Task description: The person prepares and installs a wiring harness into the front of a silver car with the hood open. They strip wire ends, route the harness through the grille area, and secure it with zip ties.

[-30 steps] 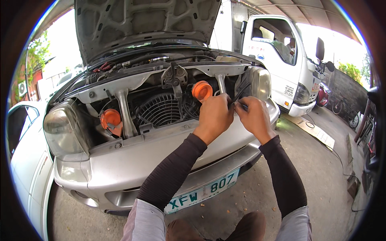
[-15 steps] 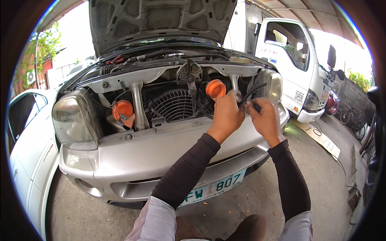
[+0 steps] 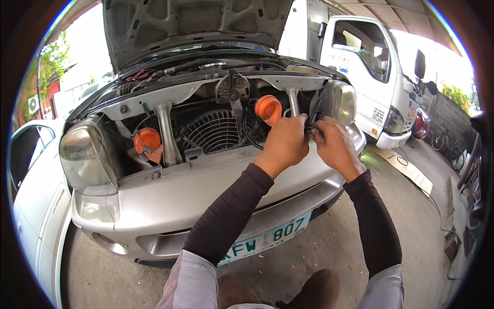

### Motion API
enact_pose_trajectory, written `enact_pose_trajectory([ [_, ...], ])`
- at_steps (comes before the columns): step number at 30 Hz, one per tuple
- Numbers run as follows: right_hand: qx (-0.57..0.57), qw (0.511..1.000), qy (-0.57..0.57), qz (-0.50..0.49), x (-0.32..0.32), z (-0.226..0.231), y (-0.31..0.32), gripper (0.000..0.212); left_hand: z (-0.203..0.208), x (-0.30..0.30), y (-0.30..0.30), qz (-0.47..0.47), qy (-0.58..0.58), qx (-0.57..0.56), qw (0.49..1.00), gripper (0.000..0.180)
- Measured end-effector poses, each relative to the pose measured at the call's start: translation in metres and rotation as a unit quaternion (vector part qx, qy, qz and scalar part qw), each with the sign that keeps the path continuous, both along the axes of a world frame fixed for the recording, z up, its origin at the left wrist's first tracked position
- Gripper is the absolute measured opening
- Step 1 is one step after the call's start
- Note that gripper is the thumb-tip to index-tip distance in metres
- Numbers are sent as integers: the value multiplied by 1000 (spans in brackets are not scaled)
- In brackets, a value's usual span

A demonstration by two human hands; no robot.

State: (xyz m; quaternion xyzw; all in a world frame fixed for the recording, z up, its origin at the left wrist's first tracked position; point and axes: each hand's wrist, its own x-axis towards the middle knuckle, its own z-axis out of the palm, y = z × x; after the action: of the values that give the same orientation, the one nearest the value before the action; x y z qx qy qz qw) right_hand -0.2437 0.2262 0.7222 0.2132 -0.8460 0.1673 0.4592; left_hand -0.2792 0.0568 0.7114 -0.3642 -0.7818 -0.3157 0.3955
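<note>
Black wiring [image 3: 316,110] sits between the hands, beside the headlight [image 3: 343,105]. Left hand [image 3: 284,141] curled closed on it, right hand [image 3: 337,148] pinching; contact partly hidden. Orange round part [image 3: 268,108] near. Slack pinch could let strands slip.

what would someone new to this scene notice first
Two bright orange round parts jump out in the open front of the silver vehicle, one on either side of the dark fan grille. Just right of them, the left hand and right hand meet at dark wiring. Above, the raised hood fills the top centre.
</note>
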Motion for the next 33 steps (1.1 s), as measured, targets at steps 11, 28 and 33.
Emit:
enact_pose_trajectory([
  [11,9,996,-24,-82,9,11,10,14,4,9,9,48,-44,26,998,12],
  [28,44,997,4,-55,9,0,18,11,7,4,17,84,4,-84,993,14],
  [33,40,996,13,-76,6,-3,20,10,10,6,32,106,2,-98,990,13],
])
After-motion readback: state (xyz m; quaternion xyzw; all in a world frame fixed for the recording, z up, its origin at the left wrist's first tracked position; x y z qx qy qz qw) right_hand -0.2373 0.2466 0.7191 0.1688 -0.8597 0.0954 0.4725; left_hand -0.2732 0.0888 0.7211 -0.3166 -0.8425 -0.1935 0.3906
